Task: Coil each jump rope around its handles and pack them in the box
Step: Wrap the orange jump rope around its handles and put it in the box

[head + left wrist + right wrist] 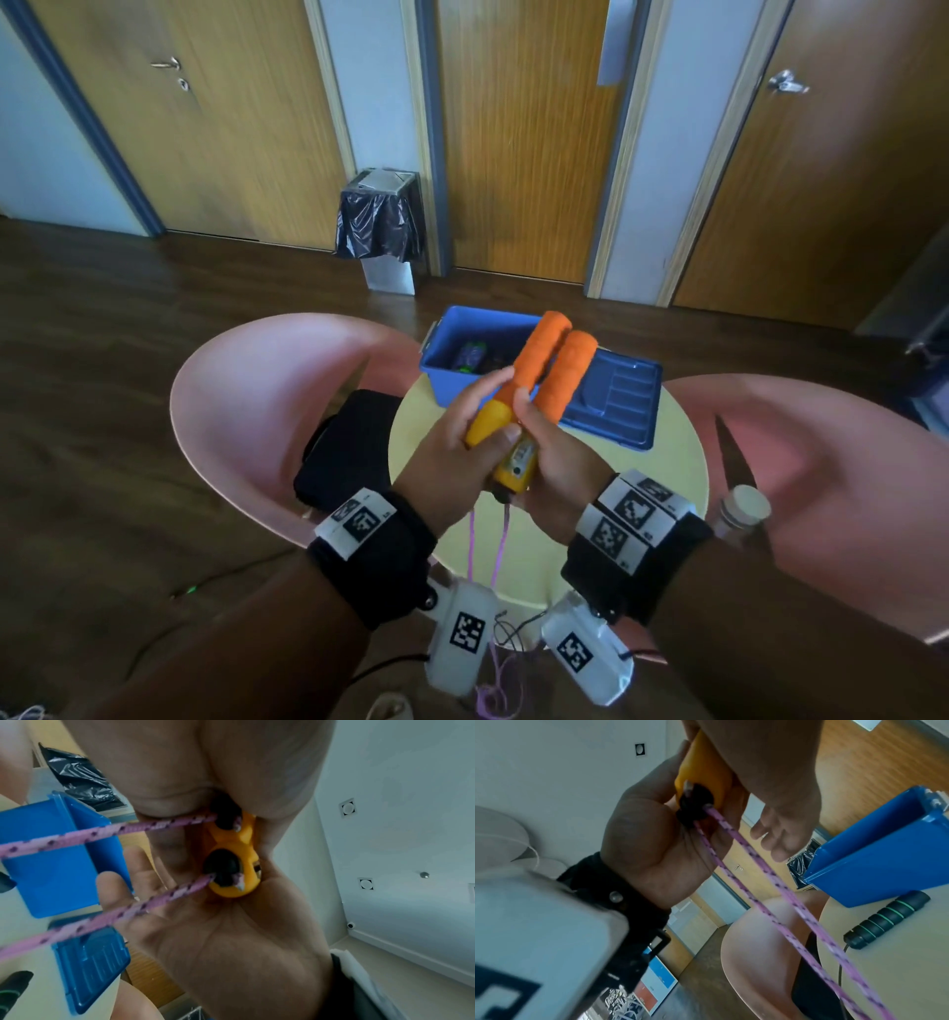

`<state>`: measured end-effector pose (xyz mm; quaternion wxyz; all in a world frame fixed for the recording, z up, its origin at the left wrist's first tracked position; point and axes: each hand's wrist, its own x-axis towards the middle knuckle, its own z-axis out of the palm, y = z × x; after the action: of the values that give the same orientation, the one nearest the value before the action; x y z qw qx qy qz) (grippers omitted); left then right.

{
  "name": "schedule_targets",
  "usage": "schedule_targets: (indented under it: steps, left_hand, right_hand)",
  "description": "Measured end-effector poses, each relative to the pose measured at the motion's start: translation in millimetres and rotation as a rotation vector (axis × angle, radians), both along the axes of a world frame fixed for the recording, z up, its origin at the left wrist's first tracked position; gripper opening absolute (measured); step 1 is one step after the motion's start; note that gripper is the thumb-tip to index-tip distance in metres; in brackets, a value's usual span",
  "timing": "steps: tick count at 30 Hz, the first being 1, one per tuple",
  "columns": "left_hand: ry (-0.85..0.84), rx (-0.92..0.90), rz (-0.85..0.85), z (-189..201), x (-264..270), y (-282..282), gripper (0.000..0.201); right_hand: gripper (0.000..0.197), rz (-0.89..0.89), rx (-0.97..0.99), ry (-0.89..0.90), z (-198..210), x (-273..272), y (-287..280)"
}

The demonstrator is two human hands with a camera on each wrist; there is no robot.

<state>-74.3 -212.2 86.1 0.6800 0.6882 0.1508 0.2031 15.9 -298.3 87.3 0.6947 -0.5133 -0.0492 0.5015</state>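
Note:
Two orange jump-rope handles (544, 370) are held side by side, tilted up, above the round yellow table (678, 462). My left hand (462, 426) grips their lower yellow ends, thumb across the front. My right hand (549, 452) holds them from the right, thumb pressed on one handle. The pink patterned rope (500, 539) hangs uncoiled from the black end caps (223, 868) towards the floor. Behind the handles stands the open blue box (462, 339) with something dark and green inside; its lid (616, 401) lies beside it. A black handle with green rings (885, 919) lies on the table.
Pink chairs stand left (246, 401) and right (821, 462) of the table; a black bag (349, 452) sits on the left one. A white-capped bottle (744, 514) is at the right. A bin with a black liner (380, 221) stands by the doors.

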Motion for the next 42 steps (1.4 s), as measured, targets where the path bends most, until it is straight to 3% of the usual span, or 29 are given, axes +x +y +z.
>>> schedule_targets:
  steps: [4, 6, 8, 10, 12, 13, 15, 18, 20, 22, 24, 29, 33, 37, 40, 42]
  left_hand:
    - [-0.021, -0.141, -0.058, 6.3, 4.9, -3.5, 0.056]
    - [0.004, -0.175, -0.055, 9.3, 7.6, 1.1, 0.055]
    - [0.072, -0.194, -0.032, 11.9, 9.6, 8.8, 0.053]
    - [0.126, -0.196, -0.056, 14.5, 10.6, 19.0, 0.054]
    - [0.152, -0.205, -0.091, 18.7, 10.0, 32.8, 0.054]
    - [0.174, -0.197, -0.109, 21.3, 10.1, 40.3, 0.053]
    - [0.236, -0.138, -0.166, 26.5, 11.6, 52.6, 0.053]
    - [0.323, -0.08, -0.327, 34.6, 17.5, 56.3, 0.055]
    - [0.364, -0.072, -0.415, 39.5, 23.3, 53.5, 0.053]
    - [0.385, -0.067, -0.415, 41.4, 30.7, 51.2, 0.049]
    - [0.363, -0.023, -0.299, 40.6, 38.1, 48.5, 0.043]
    - [0.259, 0.121, 0.055, 28.3, 52.1, 23.0, 0.007]
    - [0.185, 0.118, 0.25, 16.0, 57.0, 12.4, 0.032]
    - [0.188, 0.168, 0.262, 12.5, 60.1, 13.8, 0.04]
    - [0.153, -0.067, 0.201, 12.8, 61.6, 15.4, 0.048]
    - [0.105, -0.112, 0.192, 14.1, 61.3, 14.8, 0.05]
  right_hand:
    - [0.059, -0.001, 0.003, 0.011, 6.9, 8.5, -4.7]
    - [0.059, 0.024, -0.066, -0.115, 10.0, 18.3, -5.9]
    - [0.073, -0.036, -0.208, -0.384, 11.6, 31.4, -6.5]
    - [0.093, -0.088, -0.343, -0.777, 10.1, 48.4, -12.5]
    - [0.114, 0.068, -0.54, -1.2, 15.4, 56.2, -24.4]
    - [0.132, 0.178, -0.646, -1.354, 19.3, 57.8, -31.4]
    - [0.145, 0.33, -0.791, -1.577, 33.3, 58.3, -43.1]
    - [0.135, 0.543, -0.764, -1.884, 40.7, 59.4, -41.2]
    - [0.1, 0.632, -0.714, -2.02, 38.9, 59.3, -33.6]
    - [0.045, 0.616, -0.684, -1.979, 41.9, 57.0, -31.0]
    - [0.029, 0.576, -0.733, -1.866, 44.3, 58.7, -31.5]
    - [0.029, 0.475, -0.848, -1.895, 41.6, 66.2, -28.8]
    - [0.031, 0.497, -0.872, -1.865, 40.7, 67.6, -28.7]
    - [0.025, 0.5, -0.836, -1.799, 41.2, 70.1, -31.1]
    - [0.02, 0.483, -0.821, -1.625, 43.6, 75.3, -34.9]
    - [0.018, 0.369, -0.754, -1.38, 43.5, 83.3, -37.7]
